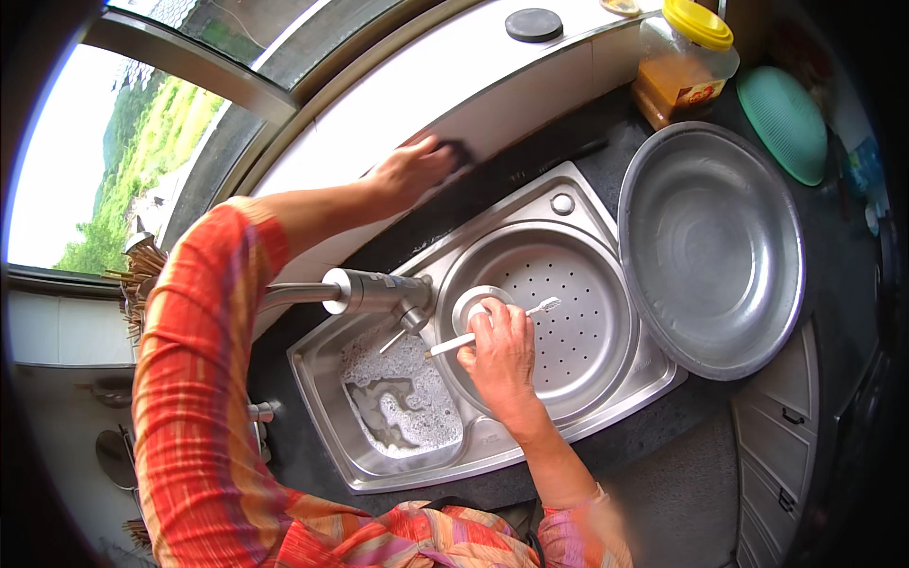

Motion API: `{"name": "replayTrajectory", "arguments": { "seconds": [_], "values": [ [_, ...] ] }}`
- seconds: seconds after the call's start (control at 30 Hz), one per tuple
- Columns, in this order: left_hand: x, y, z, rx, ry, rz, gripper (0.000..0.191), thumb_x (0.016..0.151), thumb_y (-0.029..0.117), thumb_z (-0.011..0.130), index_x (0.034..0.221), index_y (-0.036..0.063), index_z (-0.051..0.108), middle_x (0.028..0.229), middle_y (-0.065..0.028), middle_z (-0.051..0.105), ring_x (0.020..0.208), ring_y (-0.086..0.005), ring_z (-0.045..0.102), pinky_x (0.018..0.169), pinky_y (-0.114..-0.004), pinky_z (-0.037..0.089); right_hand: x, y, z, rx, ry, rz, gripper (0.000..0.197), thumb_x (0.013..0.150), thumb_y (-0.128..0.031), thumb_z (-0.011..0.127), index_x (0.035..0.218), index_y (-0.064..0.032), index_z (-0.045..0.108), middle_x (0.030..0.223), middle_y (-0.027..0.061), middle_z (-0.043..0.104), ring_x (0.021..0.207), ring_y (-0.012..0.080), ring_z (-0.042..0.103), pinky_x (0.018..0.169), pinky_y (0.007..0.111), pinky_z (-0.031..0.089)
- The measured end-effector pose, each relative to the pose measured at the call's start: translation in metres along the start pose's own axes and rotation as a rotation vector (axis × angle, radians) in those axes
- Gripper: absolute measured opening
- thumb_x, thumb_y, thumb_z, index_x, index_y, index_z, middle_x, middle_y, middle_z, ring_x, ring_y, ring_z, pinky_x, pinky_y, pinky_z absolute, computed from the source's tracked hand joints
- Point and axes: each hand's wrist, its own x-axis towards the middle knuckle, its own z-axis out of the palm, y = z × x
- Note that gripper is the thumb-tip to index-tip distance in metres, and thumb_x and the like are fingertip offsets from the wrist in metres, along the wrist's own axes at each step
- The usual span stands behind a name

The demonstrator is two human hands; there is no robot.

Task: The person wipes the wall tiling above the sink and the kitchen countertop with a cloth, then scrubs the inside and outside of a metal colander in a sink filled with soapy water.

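Observation:
Reaching over the faucet, my left hand (408, 177) holds a dark pad or cloth (458, 153) against the low white tiled wall (490, 131) behind the sink. Motion blurs the pad, so its exact kind is unclear. My right hand (503, 348) is over the round strainer basin (568, 334) and grips a white toothbrush (454, 345), its bristles pointing right. A small round white dish or lid (472, 302) sits at the fingertips, partly hidden by them; I cannot tell whether they hold it. The rectangular sink bowl (327, 397) contains foamy water (419, 419).
Between my arms juts a metal faucet (380, 291). A large metal basin (699, 248) overlaps the sink's right edge. Behind it stand a yellow-lidded plastic jar (675, 78) and an overturned green colander (785, 124). On the white ledge lies a dark round lid (534, 25). Chopsticks (145, 263) stand at left.

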Motion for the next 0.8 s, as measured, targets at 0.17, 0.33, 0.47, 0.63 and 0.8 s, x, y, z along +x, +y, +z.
{"name": "replayTrajectory", "arguments": {
  "seconds": [0.17, 0.33, 0.47, 0.63, 0.8],
  "values": [
    [0.011, 0.008, 0.000, 0.161, 0.009, 0.102, 0.043, 0.088, 0.019, 0.057, 0.130, 0.0083, 0.054, 0.131, -0.0049, 0.051, 0.123, -0.0179, 0.046, 0.107, -0.031, 0.031, -0.008, 0.000, -0.006, 0.010, 0.009, 0.025, 0.032, 0.059, -0.007, 0.073, 0.086, -0.0091, 0.057, 0.111, 0.0073, 0.057, 0.098, 0.0282, 0.052, 0.084, 0.042, 0.042],
    [-0.077, 0.038, 0.031, -0.092, -0.083, 0.336, 0.039, 0.083, 0.014, 0.056, 0.121, 0.0065, 0.061, 0.121, -0.0024, 0.054, 0.121, -0.0214, 0.046, 0.111, -0.030, 0.032, -0.017, 0.011, -0.015, -0.004, 0.006, 0.084, 0.032, 0.060, -0.009, 0.074, 0.087, -0.0092, 0.058, 0.114, 0.0072, 0.056, 0.103, 0.0294, 0.050, 0.090, 0.044, 0.041],
    [-0.059, 0.027, 0.030, -0.095, -0.060, 0.317, 0.039, 0.082, 0.020, 0.058, 0.119, 0.0105, 0.063, 0.126, -0.0002, 0.052, 0.126, -0.0200, 0.042, 0.116, -0.033, 0.025, -0.016, 0.010, -0.011, 0.030, 0.023, 0.060, 0.032, 0.060, -0.009, 0.074, 0.087, -0.0095, 0.058, 0.113, 0.0074, 0.056, 0.103, 0.0295, 0.050, 0.090, 0.044, 0.041],
    [0.047, -0.016, -0.037, 0.170, -0.135, 0.224, 0.057, 0.090, 0.022, 0.056, 0.143, 0.0081, 0.041, 0.149, -0.0028, 0.039, 0.140, -0.0192, 0.031, 0.121, -0.039, 0.015, -0.019, 0.007, 0.000, 0.034, 0.017, 0.042, 0.030, 0.061, -0.009, 0.073, 0.087, -0.0090, 0.058, 0.112, 0.0076, 0.056, 0.102, 0.0300, 0.051, 0.089, 0.044, 0.042],
    [0.015, 0.029, 0.012, -0.158, -0.214, 0.132, 0.058, 0.090, 0.014, 0.049, 0.145, 0.0006, 0.035, 0.154, -0.0091, 0.031, 0.144, -0.0224, 0.025, 0.120, -0.036, 0.016, -0.024, 0.009, -0.008, 0.016, 0.016, 0.059, 0.029, 0.062, -0.011, 0.073, 0.087, -0.0074, 0.059, 0.113, 0.0085, 0.056, 0.101, 0.0276, 0.052, 0.086, 0.043, 0.042]
  ]
}}
